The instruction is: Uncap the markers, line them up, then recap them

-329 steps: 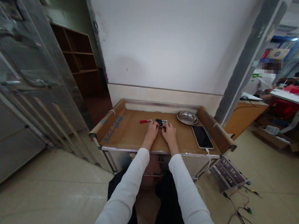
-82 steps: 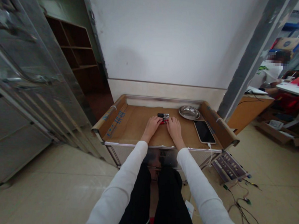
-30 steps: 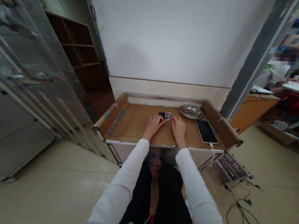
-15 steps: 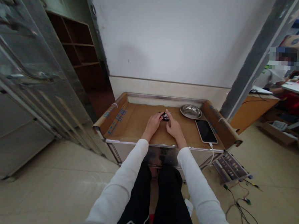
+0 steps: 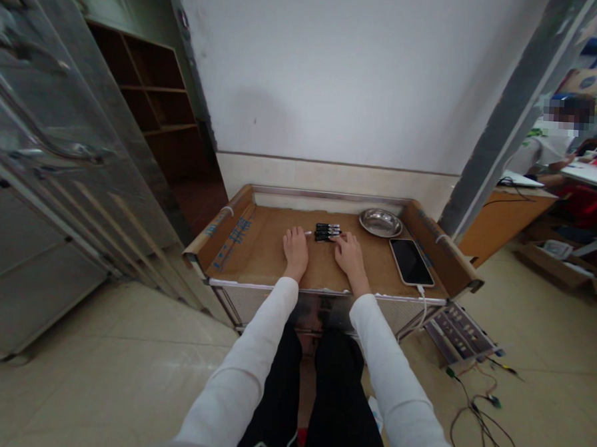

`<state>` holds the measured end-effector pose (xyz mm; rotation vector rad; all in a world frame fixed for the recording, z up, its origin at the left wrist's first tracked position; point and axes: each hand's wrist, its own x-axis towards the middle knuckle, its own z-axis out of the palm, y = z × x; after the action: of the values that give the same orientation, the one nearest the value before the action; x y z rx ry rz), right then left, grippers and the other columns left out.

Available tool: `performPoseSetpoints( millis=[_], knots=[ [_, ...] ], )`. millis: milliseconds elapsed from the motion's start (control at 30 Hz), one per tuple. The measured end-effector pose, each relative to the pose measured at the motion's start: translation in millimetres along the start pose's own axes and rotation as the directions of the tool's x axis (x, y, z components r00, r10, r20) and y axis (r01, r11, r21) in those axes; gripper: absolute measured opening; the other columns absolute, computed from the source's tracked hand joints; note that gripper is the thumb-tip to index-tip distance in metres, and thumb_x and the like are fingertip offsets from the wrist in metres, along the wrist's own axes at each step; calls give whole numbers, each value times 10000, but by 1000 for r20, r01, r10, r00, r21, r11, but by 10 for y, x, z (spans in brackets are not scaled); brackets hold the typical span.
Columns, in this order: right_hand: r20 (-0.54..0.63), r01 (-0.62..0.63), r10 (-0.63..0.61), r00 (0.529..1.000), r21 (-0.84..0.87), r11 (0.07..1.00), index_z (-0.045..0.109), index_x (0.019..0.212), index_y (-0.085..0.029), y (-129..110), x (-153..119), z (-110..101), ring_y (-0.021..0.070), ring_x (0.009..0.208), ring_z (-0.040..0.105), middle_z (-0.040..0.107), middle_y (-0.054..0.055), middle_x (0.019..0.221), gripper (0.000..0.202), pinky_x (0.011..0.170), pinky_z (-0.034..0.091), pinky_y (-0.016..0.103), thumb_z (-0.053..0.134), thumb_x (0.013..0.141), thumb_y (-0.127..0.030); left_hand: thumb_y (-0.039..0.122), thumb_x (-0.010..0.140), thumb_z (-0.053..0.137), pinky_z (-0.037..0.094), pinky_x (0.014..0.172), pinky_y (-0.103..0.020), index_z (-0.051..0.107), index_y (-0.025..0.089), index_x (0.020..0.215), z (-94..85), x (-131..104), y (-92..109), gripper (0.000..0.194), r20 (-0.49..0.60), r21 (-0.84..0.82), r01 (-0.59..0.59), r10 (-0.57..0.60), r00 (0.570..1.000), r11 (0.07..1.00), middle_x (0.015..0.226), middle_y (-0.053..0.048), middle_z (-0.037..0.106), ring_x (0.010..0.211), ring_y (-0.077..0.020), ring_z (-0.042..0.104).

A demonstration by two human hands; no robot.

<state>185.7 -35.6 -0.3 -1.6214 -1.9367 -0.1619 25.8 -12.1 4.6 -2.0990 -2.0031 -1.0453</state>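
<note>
Several small black items with whitish ends [image 5: 327,232], too small to name, lie side by side on the brown cardboard [image 5: 256,261] lining the cart top. My right hand [image 5: 349,254] touches their right ends at the lowest one, fingers curled over and apart. To their left, my left hand [image 5: 296,250] rests palm down on the cardboard, clear of the items, its fingers slightly spread. A small white tip [image 5: 307,232] shows beside the left fingertips.
A round steel dish [image 5: 380,223] stands at the back right of the cart. In front of it lies a phone [image 5: 411,262] with a white cable plugged in. Cardboard walls flank the cart. Cables [image 5: 483,416] lie on the floor at right, and a person sits beyond the post.
My left hand has moved left, away from the black items, and they now show as a neat row. The right hand has shifted slightly and its fingers have lowered.
</note>
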Motion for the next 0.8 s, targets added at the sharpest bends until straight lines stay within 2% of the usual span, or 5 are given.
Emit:
performPoseSetpoints(
  millis=[200, 367, 533, 667, 800],
  knots=[
    [17, -2, 2, 1000, -27, 1000, 656, 1087, -179, 23, 12, 40, 233, 997, 492, 569, 120, 1094, 323, 877, 395, 339, 439, 859, -105, 134, 926, 264, 387, 931, -446, 583, 114, 1016, 31, 11, -12, 332, 4, -16, 6, -6, 1000, 1000, 1038, -187, 620, 1066, -296, 542],
    [0, 2, -2, 1000, -29, 1000, 651, 1010, -160, 43, 18, 69, 227, 938, 488, 570, 121, 1028, 282, 844, 388, 331, 417, 861, -112, 103, 878, 369, 433, 892, -365, 532, 120, 1084, 30, 36, 24, 263, 2, -58, -99, 99, 995, 993, 1085, -165, 590, 1023, -248, 562],
    [6, -18, 19, 1000, -69, 997, 635, 1038, -157, 41, 12, 80, 231, 953, 485, 574, 123, 1034, 269, 834, 379, 327, 430, 865, -130, 112, 858, 433, 459, 890, -327, 550, 156, 1015, 28, 50, 49, 201, 148, -192, -287, 317, 937, 938, 1051, -105, 573, 964, -204, 582],
    [18, -33, 35, 999, -95, 995, 639, 1014, -161, 33, 7, 72, 237, 965, 488, 576, 127, 1038, 233, 831, 373, 331, 449, 880, -164, 100, 838, 460, 450, 939, -365, 572, 161, 971, 36, 64, 32, 184, 187, -242, -321, 368, 911, 916, 1018, -95, 586, 997, -210, 568],
    [19, -30, 32, 999, -99, 995, 635, 1005, -161, 39, 7, 79, 235, 978, 490, 580, 125, 1039, 221, 845, 368, 333, 446, 890, -172, 82, 835, 464, 451, 942, -376, 590, 186, 968, 40, 78, 19, 211, 196, -297, -319, 384, 902, 900, 990, -72, 611, 994, -201, 570]
  ],
)
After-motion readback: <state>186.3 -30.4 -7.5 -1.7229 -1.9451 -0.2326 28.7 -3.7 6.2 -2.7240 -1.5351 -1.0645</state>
